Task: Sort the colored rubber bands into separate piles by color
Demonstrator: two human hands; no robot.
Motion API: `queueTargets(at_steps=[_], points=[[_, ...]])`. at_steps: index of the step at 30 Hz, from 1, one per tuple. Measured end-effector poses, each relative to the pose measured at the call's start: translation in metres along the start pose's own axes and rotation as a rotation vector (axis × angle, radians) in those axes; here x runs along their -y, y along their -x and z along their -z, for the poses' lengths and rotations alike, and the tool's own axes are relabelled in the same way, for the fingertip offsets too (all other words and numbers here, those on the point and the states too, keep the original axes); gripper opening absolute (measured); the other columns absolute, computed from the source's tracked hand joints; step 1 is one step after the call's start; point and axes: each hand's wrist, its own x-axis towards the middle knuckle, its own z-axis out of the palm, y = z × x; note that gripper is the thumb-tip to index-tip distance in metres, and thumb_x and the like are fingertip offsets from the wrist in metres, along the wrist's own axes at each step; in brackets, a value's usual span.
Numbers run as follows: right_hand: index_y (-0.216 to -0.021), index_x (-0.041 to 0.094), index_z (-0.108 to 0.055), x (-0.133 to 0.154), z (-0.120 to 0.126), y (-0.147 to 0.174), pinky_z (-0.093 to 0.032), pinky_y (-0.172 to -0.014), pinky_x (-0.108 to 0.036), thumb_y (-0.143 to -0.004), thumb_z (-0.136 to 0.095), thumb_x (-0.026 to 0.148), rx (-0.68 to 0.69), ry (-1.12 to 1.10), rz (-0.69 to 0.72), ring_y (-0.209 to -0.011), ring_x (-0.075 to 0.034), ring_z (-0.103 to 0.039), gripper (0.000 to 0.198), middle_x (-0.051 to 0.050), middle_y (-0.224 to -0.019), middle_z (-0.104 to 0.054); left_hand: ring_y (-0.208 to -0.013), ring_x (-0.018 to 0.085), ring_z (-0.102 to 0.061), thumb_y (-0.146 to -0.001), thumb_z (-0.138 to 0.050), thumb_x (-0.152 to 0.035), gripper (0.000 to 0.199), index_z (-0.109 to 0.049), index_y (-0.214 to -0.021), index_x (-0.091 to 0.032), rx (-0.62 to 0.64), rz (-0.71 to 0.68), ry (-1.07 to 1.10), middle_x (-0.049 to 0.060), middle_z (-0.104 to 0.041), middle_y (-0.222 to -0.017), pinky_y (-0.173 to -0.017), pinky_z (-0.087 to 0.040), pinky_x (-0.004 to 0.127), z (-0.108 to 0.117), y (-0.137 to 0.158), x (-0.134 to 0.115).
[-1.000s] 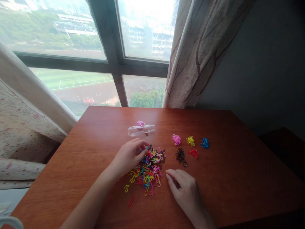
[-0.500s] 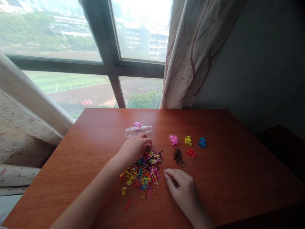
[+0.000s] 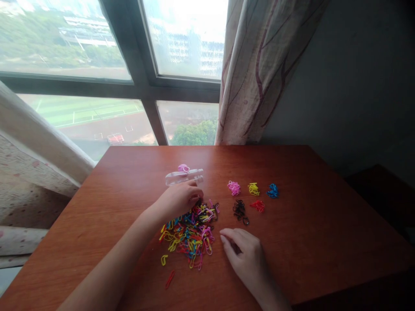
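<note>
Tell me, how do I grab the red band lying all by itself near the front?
Probably pinch the red band at its middle, across its narrow width, coming from above and slightly from the right. It looks long and thin, lies flat on the table and sits apart from the heap, while the left forearm is over on its left.

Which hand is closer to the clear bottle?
Left. The left hand is just on the near side of the clear bottle; the right hand is farther away, right of the colorful pile.

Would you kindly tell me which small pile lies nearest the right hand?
The black pile; the red pile, pink pile, yellow pile and blue pile lie farther off.
</note>
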Motion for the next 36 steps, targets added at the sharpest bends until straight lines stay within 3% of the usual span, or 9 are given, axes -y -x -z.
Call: queueTargets(at_steps=[11, 20, 25, 31, 36], points=[[-0.093, 0.021, -0.071, -0.001, -0.001, 0.001, -0.051, -0.066, -0.025, -0.095, -0.053, 0.019, 0.004, -0.007, -0.017, -0.068, -0.017, -0.068, 0.018, -0.003, -0.079, -0.073, -0.070, 0.015, -0.061, -0.084, -0.058, -0.014, 0.014, -0.071, -0.083, -0.020, -0.036, 0.020, 0.129, 0.003, -0.069, -0.082, -0.063, -0.043, 0.024, 0.004, 0.009, 0.011], [-0.092, 0.021, -0.071, -0.003, -0.001, 0.000, -0.053, -0.066, -0.025, -0.096, -0.052, 0.021, -0.005, -0.010, -0.008, -0.067, -0.017, -0.068, 0.020, -0.005, -0.078, -0.073, -0.061, 0.012, -0.054, -0.081, -0.059, -0.012, 0.014, -0.071, -0.077, -0.018, -0.127, 0.051, 0.309, 0.001, -0.065, -0.071, -0.055, -0.041, 0.021, 0.020, 0.009, 0.006], [-0.093, 0.021, -0.071, -0.003, -0.001, 0.000, -0.054, -0.067, -0.026, -0.097, -0.051, 0.022, 0.005, -0.009, -0.018, -0.067, -0.017, -0.068, 0.021, -0.005, -0.079, -0.073, -0.063, 0.012, -0.057, -0.085, -0.061, -0.017, 0.011, -0.070, -0.079, -0.018, -0.139, 0.011, 0.366, 0.001, -0.066, -0.073, -0.056, -0.042, 0.021, 0.015, -0.002, -0.015], [-0.093, 0.021, -0.072, -0.003, -0.002, 0.000, -0.055, -0.066, -0.027, -0.095, -0.052, 0.020, -0.012, -0.002, -0.008, -0.070, -0.018, -0.071, 0.020, -0.005, -0.081, -0.075, -0.066, 0.014, -0.060, -0.083, -0.063, -0.017, 0.008, -0.071, -0.084, -0.017, -0.101, -0.090, 0.332, 0.003, -0.069, -0.082, -0.059, -0.045, 0.023, -0.009, -0.036, -0.054], [-0.091, 0.021, -0.073, -0.004, -0.002, -0.001, -0.057, -0.065, -0.026, -0.093, -0.052, 0.018, -0.027, 0.020, 0.013, -0.068, -0.018, -0.071, 0.021, -0.005, -0.080, -0.075, -0.071, 0.017, -0.063, -0.080, -0.069, -0.018, 0.010, -0.074, -0.089, -0.019, -0.080, -0.128, 0.312, 0.005, -0.071, -0.086, -0.061, -0.045, 0.025, -0.023, -0.054, -0.070]])
